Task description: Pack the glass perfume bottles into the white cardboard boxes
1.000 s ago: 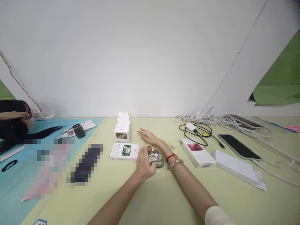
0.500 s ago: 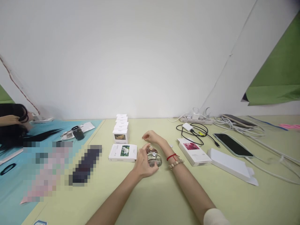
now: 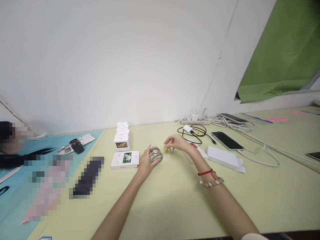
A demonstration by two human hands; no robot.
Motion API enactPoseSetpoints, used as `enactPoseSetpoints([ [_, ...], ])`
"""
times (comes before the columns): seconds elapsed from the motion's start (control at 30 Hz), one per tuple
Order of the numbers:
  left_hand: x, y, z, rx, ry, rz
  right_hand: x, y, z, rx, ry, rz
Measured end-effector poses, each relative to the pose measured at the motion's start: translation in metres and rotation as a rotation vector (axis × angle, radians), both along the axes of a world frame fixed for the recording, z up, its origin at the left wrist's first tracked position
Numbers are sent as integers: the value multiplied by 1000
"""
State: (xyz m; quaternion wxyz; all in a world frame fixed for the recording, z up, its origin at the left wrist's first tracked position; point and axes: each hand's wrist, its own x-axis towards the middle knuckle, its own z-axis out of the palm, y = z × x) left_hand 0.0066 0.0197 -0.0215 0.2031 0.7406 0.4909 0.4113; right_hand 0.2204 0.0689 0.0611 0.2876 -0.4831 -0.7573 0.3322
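My left hand (image 3: pixel 147 164) is curled around a small rounded trinket (image 3: pixel 155 155), marbled green and brown with shiny metal fittings on top, which rests on the table. To its right, my right hand (image 3: pixel 176 142) holds its fingertips pinched together just above the table. A small yellow piece (image 3: pixel 166 150) shows right under those fingertips. I cannot make out what, if anything, the fingers grip. Close by lie a small metallic piece (image 3: pixel 171 150) and a tiny white piece (image 3: pixel 168 156). A white flat box with a white flower picture (image 3: pixel 125 160) lies just left of my left hand.
Several small white boxes (image 3: pixel 122 140) stand in a row behind the flat box. An opened white carton (image 3: pixel 223 158), a phone (image 3: pixel 227 141) and coiled cables (image 3: pixel 195 131) lie to the right. A dark jar (image 3: pixel 76 146) and part of another person (image 3: pixel 8 143) are at the left.
My right hand has moved right, away from the trinket, to the small pieces on the table. My left hand stays around the trinket. The view has turned to the right.
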Motion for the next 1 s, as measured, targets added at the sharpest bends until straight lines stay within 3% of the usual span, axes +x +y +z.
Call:
enactPoseSetpoints([
  [0.27, -2, 2, 3, -31, 22, 34, 12, -25, -45, 30, -50, -38],
  [0.43, -2, -2, 2, -72, 15, 24, 13, -29, -60, 88, -31, -87],
  [0.63, -2, -2, -2, 2, 131, -44, 15, -33, -61, 149, -70, -118],
  [0.77, -3, 0, -4, 54, 107, -45, 15, -40, -54, 247, -68, -203],
  [0.9, -1, -2, -4, 61, 140, 79, -1, -52, -46, 336, 29, -206],
  [1.0, 1, -8, -2, 96, 189, 183, -19, -60, -45, 273, 68, -183],
])
